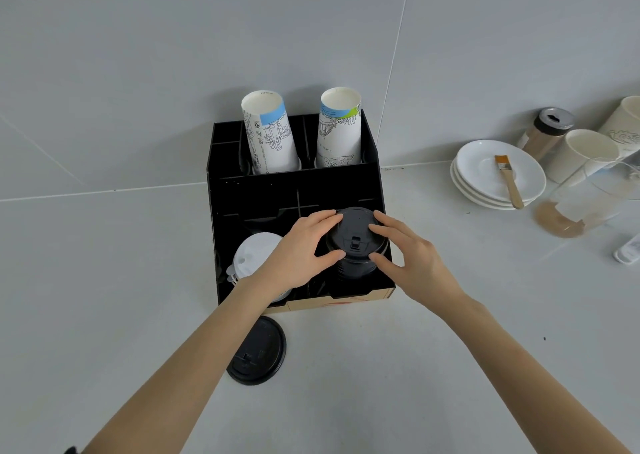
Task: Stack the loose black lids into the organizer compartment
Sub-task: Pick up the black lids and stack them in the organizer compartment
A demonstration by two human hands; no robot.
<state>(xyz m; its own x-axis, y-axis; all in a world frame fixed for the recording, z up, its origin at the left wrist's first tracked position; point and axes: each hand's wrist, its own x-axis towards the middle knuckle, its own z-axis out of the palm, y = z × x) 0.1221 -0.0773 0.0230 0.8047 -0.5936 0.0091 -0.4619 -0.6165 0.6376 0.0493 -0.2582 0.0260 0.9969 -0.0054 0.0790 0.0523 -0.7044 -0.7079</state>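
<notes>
A black organizer [242, 190] stands against the wall on the counter. A stack of black lids [356, 245] sits in its front right compartment. My left hand [301, 249] grips the stack's left side, thumb and fingers on the top lid's rim. My right hand [412, 256] touches its right side with spread fingers. One loose black lid [258, 351] lies flat on the counter just in front of the organizer, under my left forearm. White lids [251, 256] fill the front left compartment, partly hidden by my left hand.
Two stacks of paper cups [268, 135] stand in the organizer's back row. To the right are stacked white saucers [485, 173] with a brush [509, 180], a shaker jar [547, 131], white mugs [585, 155] and a glass pitcher [588, 197].
</notes>
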